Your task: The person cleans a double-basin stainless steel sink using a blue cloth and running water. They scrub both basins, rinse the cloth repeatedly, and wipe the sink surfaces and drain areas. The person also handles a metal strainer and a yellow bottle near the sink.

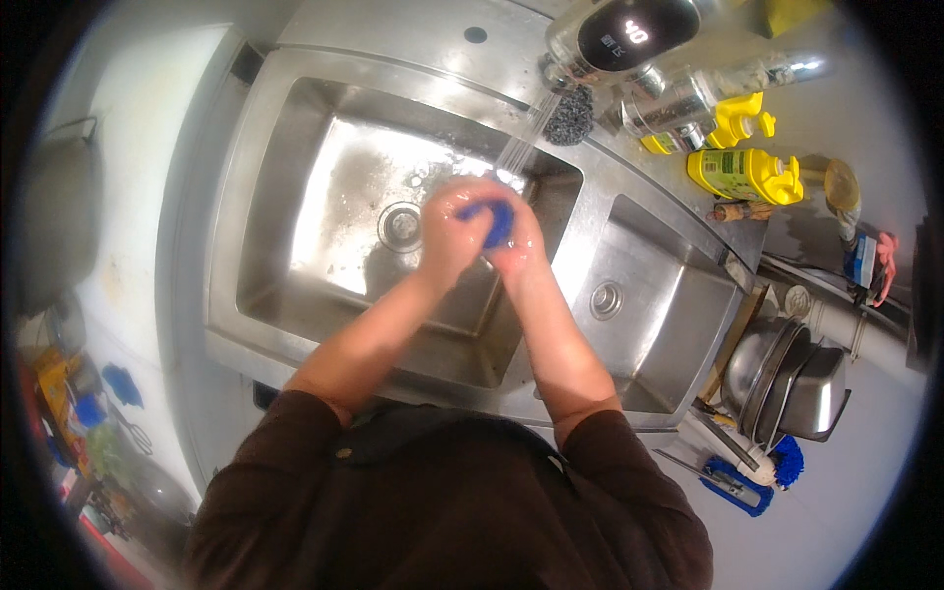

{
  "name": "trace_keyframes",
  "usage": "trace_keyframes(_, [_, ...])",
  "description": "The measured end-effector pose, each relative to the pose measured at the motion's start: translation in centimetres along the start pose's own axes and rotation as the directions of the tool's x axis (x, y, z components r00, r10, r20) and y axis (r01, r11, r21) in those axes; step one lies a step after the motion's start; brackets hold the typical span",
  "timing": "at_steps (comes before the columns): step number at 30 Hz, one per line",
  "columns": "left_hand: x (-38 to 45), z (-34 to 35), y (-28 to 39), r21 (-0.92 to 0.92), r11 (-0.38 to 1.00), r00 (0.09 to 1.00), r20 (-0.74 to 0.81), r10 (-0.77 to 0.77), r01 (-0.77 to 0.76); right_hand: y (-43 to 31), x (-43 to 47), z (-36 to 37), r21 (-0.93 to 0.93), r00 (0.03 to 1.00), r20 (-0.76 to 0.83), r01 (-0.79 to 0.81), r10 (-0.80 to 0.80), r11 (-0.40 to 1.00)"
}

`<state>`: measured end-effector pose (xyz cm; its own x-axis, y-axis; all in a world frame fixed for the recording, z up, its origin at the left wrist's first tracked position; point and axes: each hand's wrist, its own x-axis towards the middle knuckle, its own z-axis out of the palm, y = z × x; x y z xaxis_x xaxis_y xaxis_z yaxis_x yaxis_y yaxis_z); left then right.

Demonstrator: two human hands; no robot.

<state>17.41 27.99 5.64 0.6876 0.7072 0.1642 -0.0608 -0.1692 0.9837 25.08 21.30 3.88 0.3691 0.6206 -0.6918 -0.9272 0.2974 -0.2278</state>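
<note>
My left hand and my right hand are pressed together over the large basin of a stainless steel sink. Between them is a wet blue cloth or sponge; the fingers hide much of it, so I cannot tell which. Water streams from a chrome faucet with a lit display and falls just beyond my fingers. Both hands glisten with water and are slightly blurred. Left of them, the round drain strainer sits in the basin floor.
A grey wire scrubber lies on the ledge below the faucet. A smaller basin adjoins on the right. Yellow pump bottles stand behind it. Stacked metal bowls and pans are at far right, above a blue-headed brush.
</note>
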Motion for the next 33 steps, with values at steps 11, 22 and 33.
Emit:
trace_keyframes(11, [-1.4,-0.3,-0.5,-0.175,0.540,0.238,0.757,0.609,-0.824,-1.8,0.2,0.1,-0.921,0.830,0.161,-0.068,0.534,0.383])
trace_keyframes(22, [-13.2,4.3,-10.3,-0.226,0.601,-0.257,0.966,0.036,-0.767,6.2,2.3,-8.6,-0.943,0.864,0.019,0.182,0.504,-0.277])
trace_keyframes(33, [-18.8,2.2,-12.8,0.261,0.961,0.419,0.866,-0.274,0.089,11.5,2.7,-12.9,-0.811,0.946,0.158,0.287,0.282,-0.510])
